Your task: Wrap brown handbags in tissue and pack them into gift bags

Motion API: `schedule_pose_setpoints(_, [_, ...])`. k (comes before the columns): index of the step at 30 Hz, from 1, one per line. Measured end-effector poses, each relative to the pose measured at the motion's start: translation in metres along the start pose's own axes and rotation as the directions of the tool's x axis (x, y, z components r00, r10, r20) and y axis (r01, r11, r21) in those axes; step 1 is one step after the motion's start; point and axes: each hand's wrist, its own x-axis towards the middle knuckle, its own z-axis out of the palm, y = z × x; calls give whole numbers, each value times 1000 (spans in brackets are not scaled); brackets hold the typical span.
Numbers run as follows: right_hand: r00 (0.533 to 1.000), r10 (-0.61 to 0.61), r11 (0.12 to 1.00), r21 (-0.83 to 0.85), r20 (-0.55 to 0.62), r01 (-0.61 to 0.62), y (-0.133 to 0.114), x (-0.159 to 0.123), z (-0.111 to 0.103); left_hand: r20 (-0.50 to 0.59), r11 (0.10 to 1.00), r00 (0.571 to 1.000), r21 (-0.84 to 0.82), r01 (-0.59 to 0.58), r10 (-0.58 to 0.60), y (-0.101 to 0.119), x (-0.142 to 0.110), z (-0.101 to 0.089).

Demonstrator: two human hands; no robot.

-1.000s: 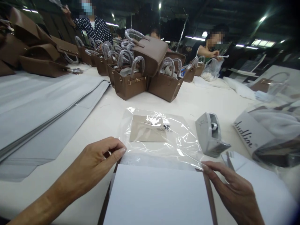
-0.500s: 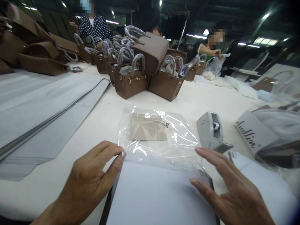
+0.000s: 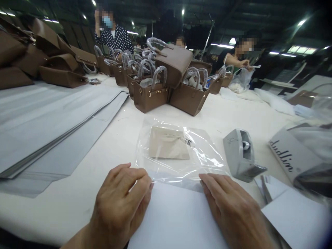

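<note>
A clear plastic bag (image 3: 168, 171) lies flat in front of me, with a beige card (image 3: 168, 148) visible through it. White sheet material (image 3: 176, 214) extends from the bag's near edge towards me. My left hand (image 3: 124, 197) is closed at the bag's near left corner, thumb and fingers pinched on the film. At the near right corner, my right hand (image 3: 230, 204) has its fingers together, with the thumb tucked under beside the white sheet. Its fingertips close on the bag's edge, partly hidden. A grey tape dispenser (image 3: 237, 152) stands beyond the right hand.
Brown handbags (image 3: 150, 95) with wrapped handles crowd the table's far side; more brown bags (image 3: 59, 71) are piled left. Large grey sheets (image 3: 52, 121) lie stacked at left. A printed white box (image 3: 287, 155) and white papers (image 3: 293, 211) are at right. Two co-workers stand across the table.
My right hand has moved inward and its spread fingers have closed at the bag's edge. My left hand has turned more over the left corner. The view has shifted slightly.
</note>
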Motion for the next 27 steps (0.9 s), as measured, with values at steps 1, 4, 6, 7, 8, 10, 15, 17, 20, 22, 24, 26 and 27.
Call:
schedule_pose_setpoints(1, [1000,24,1000,-12,-8,-24,4,-1,0,-15,1000,1000,8,-25,25,0,-4,1])
schedule_pose_setpoints(4, [996,83,993,83,-19,-82,15,-4,-6,-29,999,999,10,-39,39,0,-12,4])
schedule_pose_setpoints(6, [997,78,986,152,-28,-73,18,-2,-13,-34,1000,999,6,-25,25,0,-14,6])
schedule_pose_setpoints(7, [998,55,987,155,-38,-48,15,0,-16,-32,1000,999,3,-18,18,0,-13,6])
schedule_pose_setpoints(8, [999,19,991,134,-47,-12,11,4,-18,-27,1000,1000,-2,-13,13,0,-13,7])
schedule_pose_setpoints(10, [998,-56,995,80,-34,59,-2,15,-18,-20,1000,1000,-5,-9,9,1,-11,7])
schedule_pose_setpoints(15, [996,-44,999,33,73,41,-22,38,3,0,999,999,6,-32,32,1,-11,4])
schedule_pose_setpoints(17, [997,-19,1000,-14,77,20,-14,38,9,17,999,999,-9,-36,36,0,-11,3])
schedule_pose_setpoints(20, [1000,20,993,-115,-2,-20,10,25,7,34,998,998,-8,-55,56,-2,-13,4])
schedule_pose_setpoints(22, [996,39,985,-166,-83,-52,26,11,0,48,998,997,2,-61,61,-2,-14,5])
schedule_pose_setpoints(24, [988,34,987,-149,-151,-57,35,-4,-9,54,998,996,10,-69,68,-2,-15,7])
schedule_pose_setpoints(26, [980,33,996,-74,-195,-48,38,-17,-18,46,997,997,18,-70,69,-1,-15,7])
schedule_pose_setpoints(27, [978,36,998,-35,-204,-44,38,-23,-21,39,998,997,21,-67,66,0,-15,8])
